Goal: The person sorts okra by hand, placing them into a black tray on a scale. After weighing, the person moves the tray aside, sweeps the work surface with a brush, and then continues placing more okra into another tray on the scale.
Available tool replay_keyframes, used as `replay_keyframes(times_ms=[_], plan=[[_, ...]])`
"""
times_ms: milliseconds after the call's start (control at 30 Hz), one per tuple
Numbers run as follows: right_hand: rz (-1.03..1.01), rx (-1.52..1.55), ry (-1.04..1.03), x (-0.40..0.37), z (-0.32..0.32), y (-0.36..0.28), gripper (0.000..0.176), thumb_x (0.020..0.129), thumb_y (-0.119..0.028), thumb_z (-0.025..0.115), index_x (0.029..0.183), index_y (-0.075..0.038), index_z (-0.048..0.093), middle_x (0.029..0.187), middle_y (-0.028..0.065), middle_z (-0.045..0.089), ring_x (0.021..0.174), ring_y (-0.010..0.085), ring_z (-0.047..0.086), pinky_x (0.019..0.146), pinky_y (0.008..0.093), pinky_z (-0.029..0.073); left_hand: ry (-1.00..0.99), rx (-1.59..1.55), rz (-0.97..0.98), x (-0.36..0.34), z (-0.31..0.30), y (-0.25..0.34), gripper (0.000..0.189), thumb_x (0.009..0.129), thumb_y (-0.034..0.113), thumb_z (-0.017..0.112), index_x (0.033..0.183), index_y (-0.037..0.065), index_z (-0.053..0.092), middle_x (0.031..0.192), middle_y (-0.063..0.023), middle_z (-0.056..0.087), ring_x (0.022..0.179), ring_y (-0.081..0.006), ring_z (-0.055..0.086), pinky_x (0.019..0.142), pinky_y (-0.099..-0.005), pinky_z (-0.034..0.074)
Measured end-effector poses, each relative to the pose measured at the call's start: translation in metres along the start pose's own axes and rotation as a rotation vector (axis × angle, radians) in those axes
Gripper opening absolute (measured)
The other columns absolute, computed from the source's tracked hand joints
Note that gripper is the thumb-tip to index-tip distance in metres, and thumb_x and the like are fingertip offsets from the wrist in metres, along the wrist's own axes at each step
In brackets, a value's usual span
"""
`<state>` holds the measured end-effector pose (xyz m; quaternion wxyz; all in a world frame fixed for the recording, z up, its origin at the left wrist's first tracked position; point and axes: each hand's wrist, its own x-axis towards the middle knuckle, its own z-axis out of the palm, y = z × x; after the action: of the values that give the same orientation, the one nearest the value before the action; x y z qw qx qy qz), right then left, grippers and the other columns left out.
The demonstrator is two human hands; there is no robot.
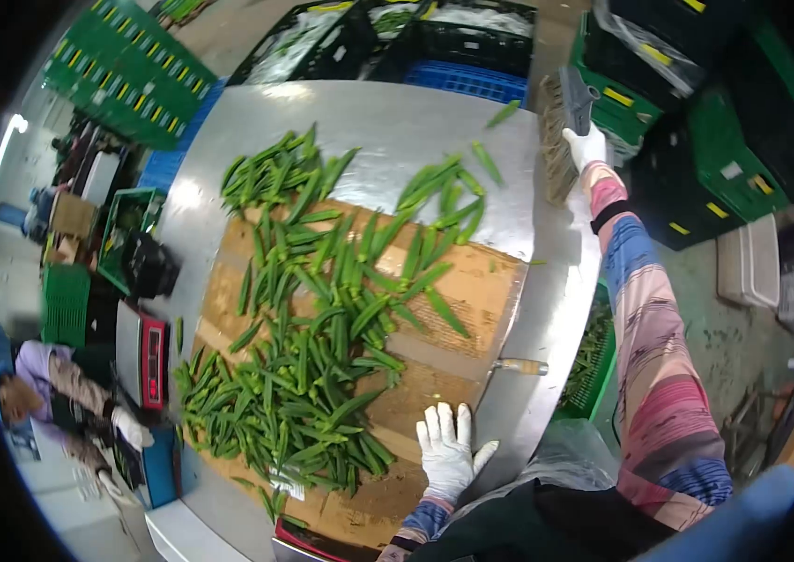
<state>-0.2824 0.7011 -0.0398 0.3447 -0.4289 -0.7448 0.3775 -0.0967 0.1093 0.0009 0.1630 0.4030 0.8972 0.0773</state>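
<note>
Left hand (445, 454) at 6 o'clock, gloved fingers spread flat at the edge of cardboard (481, 281), beside okra pile (322, 318). Right hand (587, 147) out at 1 o'clock — fingers wrapped round brush (561, 140) at table (387, 122) edge. Step reads as fetching brush; next calls for lifting it clear.

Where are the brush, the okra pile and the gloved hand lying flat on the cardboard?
brush (558, 140): head view, on its bristles.
okra pile (322, 318): head view, on the pods at the heap's middle.
left hand (446, 451): head view, on the back of the white glove.
</note>
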Motion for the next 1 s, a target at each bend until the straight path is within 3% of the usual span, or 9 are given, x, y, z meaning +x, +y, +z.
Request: replay_keyframes(times_ms=[33,233,267,400,500,667,800,833,1000], plan=[[-0.006,-0.023,-0.078,0.009,0.012,0.003,0.053,0.081,-0.022,0.078,0.132,-0.011,0.065,0.117,0.0154,0.073,0.110,0.0308,0.069,0.096,0.0373,0.050,-0.002,0.006,-0.018,0.000,0.000,0.000,0.091,0.085,0.068,0.061,0.147,0.003,0.045,0.147,-0.0289,0.040,0.140,-0.0506,0.031,0.114,-0.0638,0.023],[-0.324,-0.473,-0.417,-0.019,0.054,-0.061,0.064,0.085,-0.026,0.073,0.146,-0.018,0.055,0.121,0.0210,0.070,0.111,0.0358,0.067,0.097,0.0392,0.050,-0.005,0.009,-0.036,-0.003,0.006,-0.003,0.089,0.086,0.069,0.058,0.149,0.008,0.044,0.150,-0.0264,0.040,0.141,-0.0482,0.032,0.116,-0.0618,0.022],[-0.238,-0.505,-0.501,-0.044,0.052,-0.090,0.064,0.086,-0.024,0.071,0.147,-0.020,0.053,0.126,0.0224,0.067,0.115,0.0364,0.066,0.099,0.0395,0.050,0.000,0.007,-0.035,-0.004,0.007,-0.004,0.089,0.086,0.070,0.057,0.150,0.009,0.044,0.150,-0.0262,0.040,0.141,-0.0481,0.032,0.116,-0.0617,0.022],[-0.484,-0.240,-0.800,-0.150,0.056,-0.144,0.063,0.083,-0.015,0.070,0.145,-0.012,0.055,0.138,0.0173,0.062,0.125,0.0320,0.062,0.108,0.0369,0.046,0.040,0.007,-0.017,-0.005,0.003,-0.006,0.086,0.088,0.069,0.055,0.149,0.008,0.045,0.149,-0.0251,0.040,0.140,-0.0458,0.033,0.115,-0.0602,0.023],[-0.644,-0.202,-0.854,-0.241,0.087,-0.157,0.057,0.087,-0.024,0.068,0.143,-0.018,0.055,0.131,0.0159,0.065,0.114,0.0362,0.065,0.100,0.0435,0.052,0.051,0.001,-0.013,-0.006,-0.001,-0.006,0.086,0.089,0.069,0.053,0.149,0.008,0.045,0.150,-0.0248,0.039,0.141,-0.0450,0.032,0.115,-0.0591,0.023],[-0.572,-0.235,-1.027,-0.384,0.104,-0.217,0.063,0.088,-0.023,0.066,0.147,-0.013,0.047,0.107,0.0178,0.069,0.089,0.0333,0.070,0.079,0.0457,0.056,0.081,0.051,-0.019,-0.011,0.002,-0.002,0.087,0.090,0.068,0.051,0.152,0.009,0.041,0.153,-0.0231,0.038,0.143,-0.0434,0.031,0.116,-0.0581,0.022],[-0.592,-0.102,-1.057,-0.465,0.105,-0.244,0.061,0.087,-0.022,0.069,0.145,-0.015,0.050,0.110,0.0188,0.069,0.093,0.0363,0.070,0.080,0.0471,0.057,-0.157,0.097,-0.038,-0.014,-0.003,-0.001,0.088,0.091,0.067,0.050,0.154,0.007,0.040,0.153,-0.0269,0.039,0.144,-0.0478,0.030,0.120,-0.0598,0.017],[-0.588,-0.093,-1.089,-0.481,0.106,-0.252,0.060,0.087,-0.022,0.069,0.144,-0.014,0.051,0.109,0.0184,0.069,0.093,0.0362,0.070,0.079,0.0470,0.056,0.103,0.061,0.035,-0.018,0.006,-0.007,0.078,0.096,0.062,0.045,0.151,0.007,0.042,0.150,-0.0245,0.046,0.141,-0.0444,0.038,0.121,-0.0571,0.021],[-0.667,-0.023,-1.152,-0.542,0.097,-0.279,0.056,0.087,-0.019,0.069,0.141,-0.014,0.054,0.102,0.0151,0.069,0.090,0.0329,0.070,0.078,0.0459,0.056,0.250,-0.718,-0.280,-0.026,0.041,-0.077,0.061,0.098,0.051,0.050,0.144,0.010,0.050,0.142,-0.0144,0.058,0.133,-0.0287,0.052,0.114,-0.0446,0.038]])
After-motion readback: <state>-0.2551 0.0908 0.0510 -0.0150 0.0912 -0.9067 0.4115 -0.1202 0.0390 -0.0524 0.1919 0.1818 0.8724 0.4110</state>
